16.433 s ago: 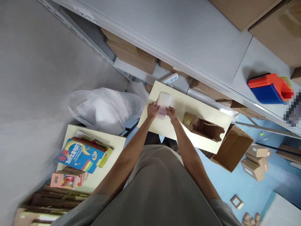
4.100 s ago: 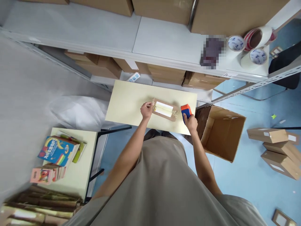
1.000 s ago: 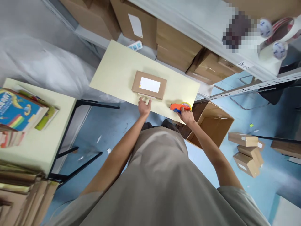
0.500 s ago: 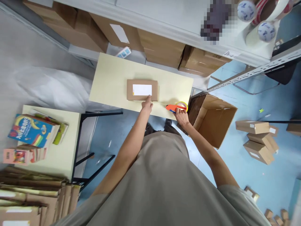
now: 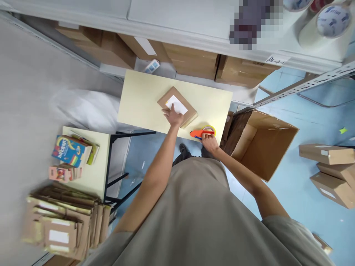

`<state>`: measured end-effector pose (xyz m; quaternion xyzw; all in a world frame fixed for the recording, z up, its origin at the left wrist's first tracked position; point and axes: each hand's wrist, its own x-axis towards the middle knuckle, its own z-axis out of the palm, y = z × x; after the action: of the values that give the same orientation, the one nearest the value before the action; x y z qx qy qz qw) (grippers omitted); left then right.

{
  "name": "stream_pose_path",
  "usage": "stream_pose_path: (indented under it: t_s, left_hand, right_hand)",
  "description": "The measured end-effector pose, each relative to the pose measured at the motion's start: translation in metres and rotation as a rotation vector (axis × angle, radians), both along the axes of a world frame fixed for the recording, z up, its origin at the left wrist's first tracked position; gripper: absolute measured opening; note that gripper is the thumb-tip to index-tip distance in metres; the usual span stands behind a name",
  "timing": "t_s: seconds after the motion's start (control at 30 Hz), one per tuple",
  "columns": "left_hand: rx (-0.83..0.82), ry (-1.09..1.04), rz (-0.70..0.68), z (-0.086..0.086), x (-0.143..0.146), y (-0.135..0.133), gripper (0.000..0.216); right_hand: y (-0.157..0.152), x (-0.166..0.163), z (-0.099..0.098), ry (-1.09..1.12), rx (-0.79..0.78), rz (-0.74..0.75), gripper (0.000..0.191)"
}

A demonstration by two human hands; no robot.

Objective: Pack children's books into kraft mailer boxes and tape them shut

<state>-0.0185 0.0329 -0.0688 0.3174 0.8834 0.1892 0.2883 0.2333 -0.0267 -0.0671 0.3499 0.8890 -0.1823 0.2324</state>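
A small cardboard box (image 5: 165,96) with a white label (image 5: 180,107) lies at an angle on the pale yellow table (image 5: 141,96). My left hand (image 5: 174,116) rests on its top, fingers spread and partly over the label. Near the table's front edge, to the right of the box, my right hand (image 5: 210,142) is closed on an orange tape dispenser (image 5: 196,133). A roll of yellow-edged tape (image 5: 212,129) sits in the dispenser.
An open, deep cardboard box (image 5: 266,144) stands right of the table. Behind are a shelf (image 5: 180,33) and large cartons (image 5: 191,66). At left, a side table (image 5: 95,177) bears books (image 5: 70,149); flattened cardboard (image 5: 63,221) is stacked nearby. Several boxes (image 5: 332,188) lie on the floor.
The small box has turned clockwise on the table. My left hand has gone from pointing at its front edge to lying spread on top. My right hand still holds the dispenser. The view has shifted.
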Motion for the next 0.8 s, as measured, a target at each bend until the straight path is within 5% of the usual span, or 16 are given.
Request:
stream_pose_path:
  t_s: [0.13,0.23,0.4,0.6,0.8]
  left_hand:
    - [-0.159,0.059,0.255,0.002,0.047,0.026,0.121]
    - [-0.203,0.054,0.287,0.001,0.065,0.034,0.144]
    - [-0.22,0.1,0.248,-0.002,0.064,0.031,0.144]
    - [-0.241,0.123,0.129,0.003,0.061,0.015,0.141]
    - [-0.243,0.124,-0.078,0.01,0.056,-0.003,0.143]
  right_hand:
    - [0.003,-0.002,-0.005,0.022,-0.029,0.01,0.05]
    - [0.004,-0.003,-0.008,0.04,-0.027,0.015,0.05]
    - [0.02,0.018,-0.006,0.065,-0.045,0.064,0.052]
    - [0.076,0.071,0.004,-0.003,-0.028,0.01,0.054]
    - [0.114,0.036,0.003,0.041,-0.046,0.012,0.052]
